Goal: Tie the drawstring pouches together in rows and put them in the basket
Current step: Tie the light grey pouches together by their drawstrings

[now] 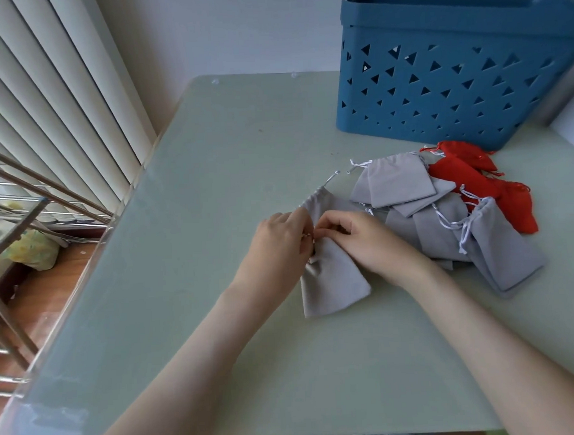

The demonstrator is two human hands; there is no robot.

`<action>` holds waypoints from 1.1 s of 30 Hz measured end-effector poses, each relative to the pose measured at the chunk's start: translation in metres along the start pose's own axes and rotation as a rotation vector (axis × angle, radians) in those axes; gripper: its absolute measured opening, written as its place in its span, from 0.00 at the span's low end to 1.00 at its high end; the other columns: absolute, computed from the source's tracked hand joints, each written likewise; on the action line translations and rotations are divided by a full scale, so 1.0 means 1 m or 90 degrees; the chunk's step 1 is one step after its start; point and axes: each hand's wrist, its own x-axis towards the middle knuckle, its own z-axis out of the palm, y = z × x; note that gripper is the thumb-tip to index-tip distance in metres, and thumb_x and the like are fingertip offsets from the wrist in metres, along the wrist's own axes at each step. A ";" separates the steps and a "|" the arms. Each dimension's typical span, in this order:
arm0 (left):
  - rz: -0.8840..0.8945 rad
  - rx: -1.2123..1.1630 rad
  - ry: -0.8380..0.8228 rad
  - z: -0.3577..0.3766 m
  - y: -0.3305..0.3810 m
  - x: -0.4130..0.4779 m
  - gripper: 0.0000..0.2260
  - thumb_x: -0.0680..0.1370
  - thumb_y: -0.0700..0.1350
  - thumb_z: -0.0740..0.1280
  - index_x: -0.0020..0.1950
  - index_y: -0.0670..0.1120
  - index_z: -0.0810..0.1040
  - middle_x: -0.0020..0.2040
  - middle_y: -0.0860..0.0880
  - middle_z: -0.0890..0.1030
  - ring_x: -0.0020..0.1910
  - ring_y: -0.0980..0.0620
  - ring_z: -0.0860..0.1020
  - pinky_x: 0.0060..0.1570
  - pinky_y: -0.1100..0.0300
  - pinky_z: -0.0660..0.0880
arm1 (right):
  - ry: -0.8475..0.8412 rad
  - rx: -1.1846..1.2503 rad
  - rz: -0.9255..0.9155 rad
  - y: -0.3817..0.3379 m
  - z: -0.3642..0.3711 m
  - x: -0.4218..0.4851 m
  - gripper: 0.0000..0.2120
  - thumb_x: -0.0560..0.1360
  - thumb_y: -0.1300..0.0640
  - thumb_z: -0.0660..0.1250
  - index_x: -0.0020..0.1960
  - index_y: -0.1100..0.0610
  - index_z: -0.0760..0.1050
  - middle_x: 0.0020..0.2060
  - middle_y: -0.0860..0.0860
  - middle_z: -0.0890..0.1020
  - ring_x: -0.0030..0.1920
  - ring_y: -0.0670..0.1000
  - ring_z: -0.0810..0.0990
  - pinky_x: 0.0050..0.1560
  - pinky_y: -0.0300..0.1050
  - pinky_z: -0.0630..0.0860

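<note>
Two grey drawstring pouches lie end to end in the middle of the table: a near pouch (333, 281) and a far pouch (321, 201) with its white cord trailing up and right. My left hand (280, 244) and my right hand (362, 240) meet where the two pouches join, fingers pinched on the cords there; the cords themselves are hidden by my fingers. To the right sits a loose pile of several grey pouches (443, 217), with red pouches (495, 188) behind it. The blue basket (454, 78) stands at the back right.
The pale green table (213, 220) has a glass edge on the left, with a metal rack (22, 212) and vertical blinds (43, 96) beyond it. A white object shows at the far right edge.
</note>
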 end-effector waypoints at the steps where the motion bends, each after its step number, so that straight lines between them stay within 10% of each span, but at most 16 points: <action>1: 0.025 0.008 0.036 0.001 -0.002 0.000 0.03 0.70 0.37 0.62 0.38 0.40 0.74 0.32 0.46 0.77 0.32 0.44 0.74 0.36 0.57 0.66 | 0.000 0.051 0.002 0.000 -0.002 0.000 0.09 0.79 0.58 0.63 0.42 0.56 0.77 0.39 0.52 0.81 0.42 0.45 0.75 0.46 0.43 0.71; 11: 0.118 0.060 0.145 0.001 -0.009 0.001 0.08 0.75 0.43 0.63 0.39 0.43 0.78 0.31 0.51 0.77 0.33 0.50 0.68 0.37 0.55 0.67 | -0.032 0.201 0.000 -0.001 -0.002 -0.001 0.08 0.80 0.58 0.61 0.53 0.50 0.78 0.49 0.66 0.80 0.49 0.52 0.75 0.54 0.50 0.69; 21: 0.058 -0.010 0.152 -0.004 -0.006 -0.002 0.10 0.74 0.46 0.63 0.39 0.44 0.81 0.30 0.53 0.78 0.31 0.46 0.73 0.33 0.62 0.66 | 0.024 0.209 -0.022 0.001 -0.001 0.002 0.06 0.78 0.65 0.63 0.45 0.57 0.76 0.28 0.40 0.77 0.29 0.38 0.70 0.31 0.29 0.66; 33: 0.119 0.044 0.209 0.001 -0.010 0.001 0.08 0.76 0.42 0.64 0.41 0.43 0.81 0.34 0.52 0.79 0.38 0.50 0.69 0.39 0.54 0.67 | -0.002 0.253 0.001 0.003 -0.002 0.003 0.05 0.79 0.58 0.63 0.47 0.56 0.77 0.37 0.53 0.74 0.33 0.44 0.68 0.33 0.35 0.63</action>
